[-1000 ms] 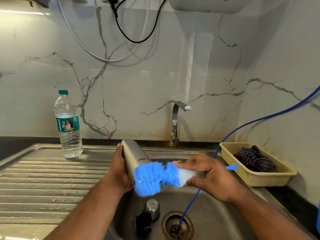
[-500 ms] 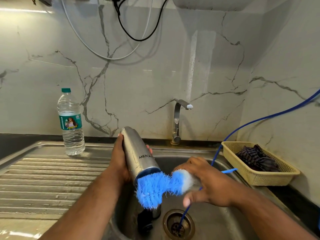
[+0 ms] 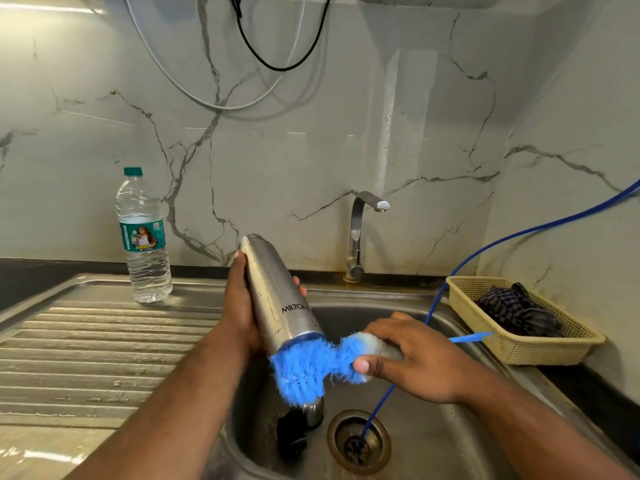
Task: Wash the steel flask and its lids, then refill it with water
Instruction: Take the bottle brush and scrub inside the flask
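My left hand (image 3: 239,306) grips the steel flask (image 3: 277,296) over the sink, tilted with its open neck up and away and its base toward me. My right hand (image 3: 412,358) holds a blue-bristled brush (image 3: 311,365), and the bristles press against the flask's base. Down in the basin, partly hidden under the brush, lie a steel lid (image 3: 313,412) and a black lid (image 3: 291,434).
A plastic water bottle (image 3: 144,237) stands on the ribbed steel drainboard (image 3: 86,341) at left. The tap (image 3: 360,233) rises behind the sink (image 3: 433,427). A blue hose (image 3: 450,275) runs into the drain (image 3: 358,441). A yellow basket (image 3: 512,351) with cloth sits right.
The flask has risen and tilted more upright. The brush has slid from the flask's side down to its base.
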`<state>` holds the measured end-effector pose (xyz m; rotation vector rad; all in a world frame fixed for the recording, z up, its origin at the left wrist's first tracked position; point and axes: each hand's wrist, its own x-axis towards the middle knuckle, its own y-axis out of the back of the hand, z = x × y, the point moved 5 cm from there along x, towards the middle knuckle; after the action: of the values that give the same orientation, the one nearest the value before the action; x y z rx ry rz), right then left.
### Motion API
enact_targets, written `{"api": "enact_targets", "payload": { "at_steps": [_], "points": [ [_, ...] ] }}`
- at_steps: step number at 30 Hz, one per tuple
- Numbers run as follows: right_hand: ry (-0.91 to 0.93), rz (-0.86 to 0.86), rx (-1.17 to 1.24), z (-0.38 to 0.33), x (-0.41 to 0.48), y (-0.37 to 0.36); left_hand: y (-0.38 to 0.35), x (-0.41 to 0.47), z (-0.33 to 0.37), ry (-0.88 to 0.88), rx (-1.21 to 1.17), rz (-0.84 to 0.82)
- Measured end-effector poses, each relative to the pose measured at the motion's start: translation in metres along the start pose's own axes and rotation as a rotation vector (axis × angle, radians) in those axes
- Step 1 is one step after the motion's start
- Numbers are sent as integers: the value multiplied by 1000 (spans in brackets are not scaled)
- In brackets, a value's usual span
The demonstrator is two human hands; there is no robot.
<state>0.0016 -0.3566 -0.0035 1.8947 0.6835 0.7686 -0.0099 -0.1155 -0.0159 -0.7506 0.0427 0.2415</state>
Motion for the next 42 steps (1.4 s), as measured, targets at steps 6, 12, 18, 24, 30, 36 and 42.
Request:
{"api": "enact_targets", "payload": {
  "at_steps": [6,12,18,24,30,36,42],
  "points": [
    [-30,-101,43,-6,-3,-8,-2,0,8,-88,38,-54],
    [-141,-117,78,19,-6,2,-3,0,13,-111,57,-89],
    [-91,-144,42,4,-1,-5,-8,1,6,-124,148,-140],
    [-142,-131,46,12,-3,-1,-7,1,7,-168,176,-126],
    [-212,-144,-67,20,-6,6,-7,0,6,-176,204,-126],
    [-310,-56,-318,32,-11,22,-1,-5,4,-192,240,-69],
    [-385,330,-137,31,-12,51,-2,-7,-10,-94,454,-40]
  ]
}}
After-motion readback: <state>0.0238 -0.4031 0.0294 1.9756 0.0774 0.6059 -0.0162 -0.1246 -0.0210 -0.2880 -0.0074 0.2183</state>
